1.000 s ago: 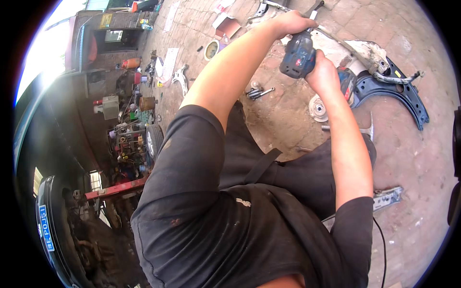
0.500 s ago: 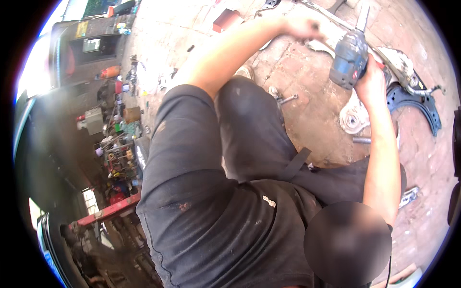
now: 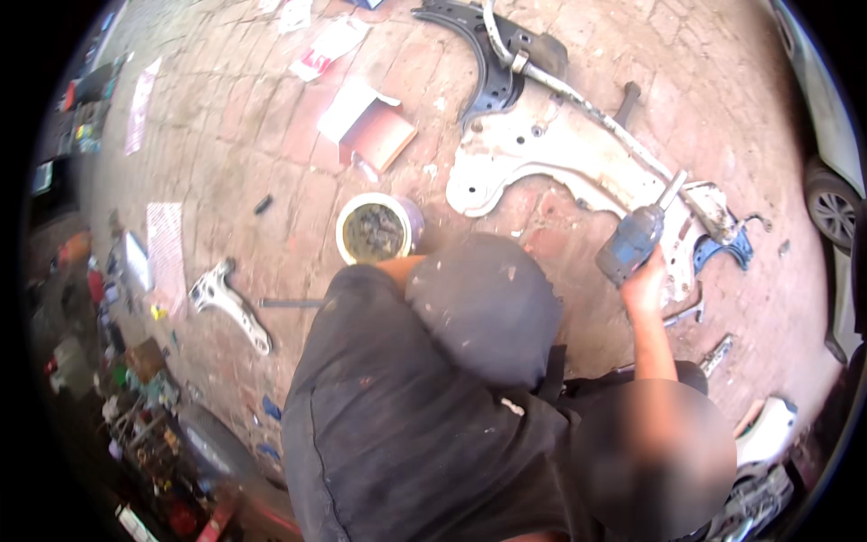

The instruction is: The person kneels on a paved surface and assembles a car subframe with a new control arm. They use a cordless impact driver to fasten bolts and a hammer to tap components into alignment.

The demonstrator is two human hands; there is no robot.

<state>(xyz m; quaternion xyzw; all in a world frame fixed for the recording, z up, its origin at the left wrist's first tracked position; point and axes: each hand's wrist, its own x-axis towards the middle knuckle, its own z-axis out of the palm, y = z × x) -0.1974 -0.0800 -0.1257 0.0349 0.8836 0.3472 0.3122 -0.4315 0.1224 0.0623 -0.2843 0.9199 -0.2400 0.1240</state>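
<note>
My right hand (image 3: 644,278) is closed round the handle of a blue and black cordless impact wrench (image 3: 632,242). A long socket (image 3: 673,189) on its nose points away and up to the right. The tool is held over the right end of a large pale metal subframe (image 3: 578,167) lying on the bricks, with a long bar (image 3: 591,110) across it. Of my left arm, only a strip of forearm (image 3: 401,269) shows beside my raised knee (image 3: 488,316); the hand is hidden. Just beyond that forearm stands a white-rimmed bucket (image 3: 349,213) with dark contents.
A dark control arm (image 3: 492,77) lies at the far end of the subframe, a blue bracket (image 3: 736,253) at its right. An opened cardboard box (image 3: 384,140) is beyond the bucket. A silver control arm (image 3: 233,307) lies left, near a tyre (image 3: 212,443). A car (image 3: 826,172) stands at right.
The view has swung, bringing the bucket and more floor into sight. My left hand has left the subframe area and dropped behind my knee. My right hand still holds the impact wrench.
</note>
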